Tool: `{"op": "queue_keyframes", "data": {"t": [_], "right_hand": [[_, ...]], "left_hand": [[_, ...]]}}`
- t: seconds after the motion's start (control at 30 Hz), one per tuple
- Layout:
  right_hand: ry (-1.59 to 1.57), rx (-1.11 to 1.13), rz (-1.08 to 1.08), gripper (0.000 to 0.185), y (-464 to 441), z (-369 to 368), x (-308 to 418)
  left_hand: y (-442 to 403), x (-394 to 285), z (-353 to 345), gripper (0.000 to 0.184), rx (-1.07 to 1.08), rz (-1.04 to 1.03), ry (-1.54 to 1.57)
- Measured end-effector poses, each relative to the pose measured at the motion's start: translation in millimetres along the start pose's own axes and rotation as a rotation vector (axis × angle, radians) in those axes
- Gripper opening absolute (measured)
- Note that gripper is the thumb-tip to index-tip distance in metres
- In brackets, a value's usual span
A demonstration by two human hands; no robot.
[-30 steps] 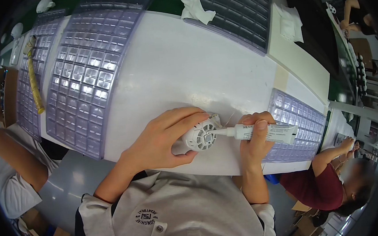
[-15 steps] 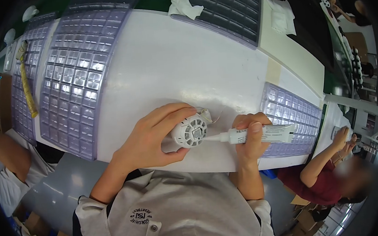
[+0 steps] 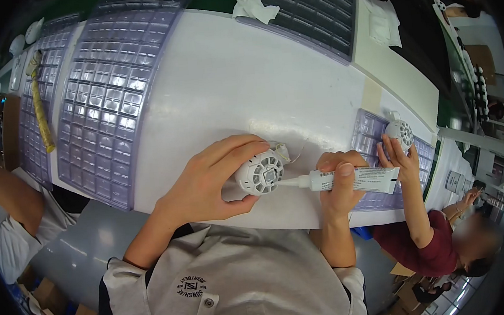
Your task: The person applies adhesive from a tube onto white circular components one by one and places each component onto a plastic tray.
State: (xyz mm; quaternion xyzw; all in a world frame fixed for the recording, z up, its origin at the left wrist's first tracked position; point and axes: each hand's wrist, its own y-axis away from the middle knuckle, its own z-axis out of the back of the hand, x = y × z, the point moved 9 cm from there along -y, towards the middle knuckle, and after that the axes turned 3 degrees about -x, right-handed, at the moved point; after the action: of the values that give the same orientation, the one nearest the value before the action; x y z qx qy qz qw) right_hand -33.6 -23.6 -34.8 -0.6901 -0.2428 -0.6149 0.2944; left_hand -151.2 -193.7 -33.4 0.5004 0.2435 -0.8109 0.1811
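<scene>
My left hand [image 3: 209,181] is wrapped round a white round slotted part [image 3: 260,173], whose vented face is turned to the right. Behind that part lies a small white connector with a thin wire [image 3: 282,151]. A white tube with printed text [image 3: 378,179] is gripped in my right hand [image 3: 341,180], its nozzle pointing left. The nozzle tip is at the right edge of the slotted face; whether it touches cannot be told.
A co-worker's hand [image 3: 403,160] holds a similar white part [image 3: 400,133] over the clear tray [image 3: 368,126] at right. Large clear trays [image 3: 103,110] lie at left, one with a yellow roll [image 3: 41,112]. A dark tray [image 3: 311,10] and tissues [image 3: 255,6] are at the back.
The co-worker's hand has come in over the right tray with a white part. The nozzle has drawn back from the middle of the slotted face to its edge. My hands keep their holds.
</scene>
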Motion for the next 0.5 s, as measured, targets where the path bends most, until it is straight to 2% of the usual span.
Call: {"op": "queue_keyframes", "data": {"t": [0.23,0.5], "right_hand": [[0.083,-0.011,0.007,0.035,-1,-1,3],[0.009,-0.085,0.105,0.034,-2,7,9]], "left_hand": [[0,1,1,0.066,-0.002,-0.005,0.004],[0,-3,2,0.067,0.0,-0.007,0.004]]}}
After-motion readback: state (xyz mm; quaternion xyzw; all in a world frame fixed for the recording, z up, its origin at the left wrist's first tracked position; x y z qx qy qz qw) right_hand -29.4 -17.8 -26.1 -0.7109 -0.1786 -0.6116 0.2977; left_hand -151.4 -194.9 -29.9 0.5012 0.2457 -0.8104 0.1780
